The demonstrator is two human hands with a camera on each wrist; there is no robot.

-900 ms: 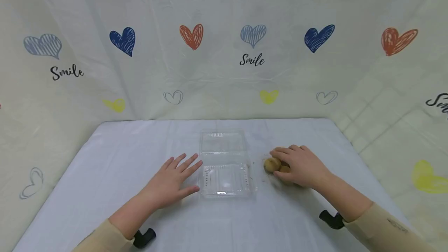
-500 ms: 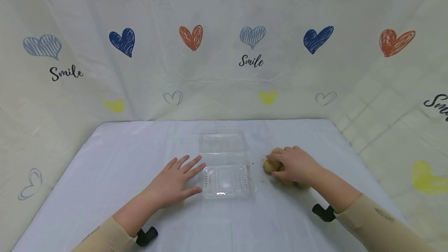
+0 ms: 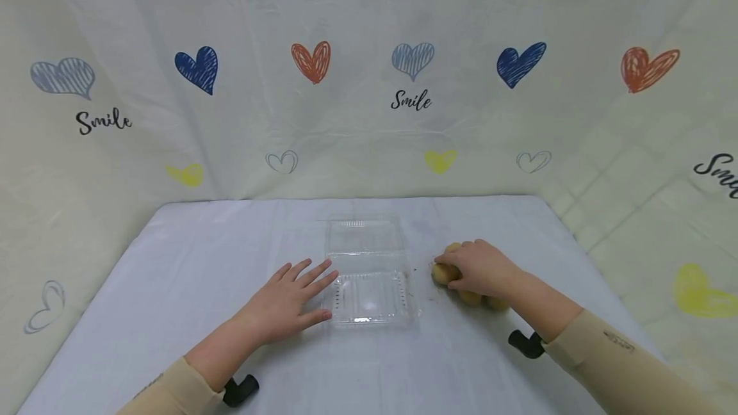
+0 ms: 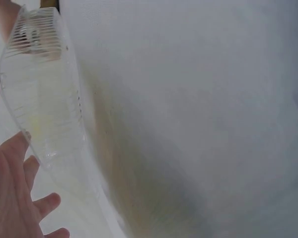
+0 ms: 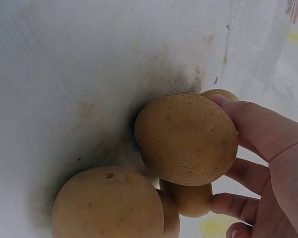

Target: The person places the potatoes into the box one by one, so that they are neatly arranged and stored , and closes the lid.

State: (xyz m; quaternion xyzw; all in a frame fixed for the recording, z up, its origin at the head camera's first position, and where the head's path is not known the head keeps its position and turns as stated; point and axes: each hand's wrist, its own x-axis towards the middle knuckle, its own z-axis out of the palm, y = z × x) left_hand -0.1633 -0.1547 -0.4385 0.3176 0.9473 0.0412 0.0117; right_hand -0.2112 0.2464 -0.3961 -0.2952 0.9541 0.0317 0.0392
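Several brown potatoes lie clustered on the right of the white-covered table. My right hand [image 3: 483, 269] reaches over them from above, its thumb and fingers around the leftmost potato [image 3: 444, 274]. Seen from the right wrist, a nearer potato [image 5: 186, 139] partly covers the one at my thumb. My left hand [image 3: 286, 305] is spread flat, fingers apart, at the left edge of a clear plastic clamshell box [image 3: 371, 300]. The box stands unfolded with its lid [image 3: 364, 235] towards the back, and nothing is inside. In the left wrist view, fingertips [image 4: 20, 141] meet the box's rim.
White cloth [image 3: 190, 274] covers the table, with brown dirt specks [image 5: 154, 49] around the potatoes. A pale curtain [image 3: 357, 120] printed with hearts hangs behind the table. Black wrist mounts [image 3: 527, 343] stick out beneath both forearms.
My right hand has shifted slightly left, its fingers closing further around the leftmost potato and uncovering others below the palm. My left hand moved a little right, towards the box, then stayed.
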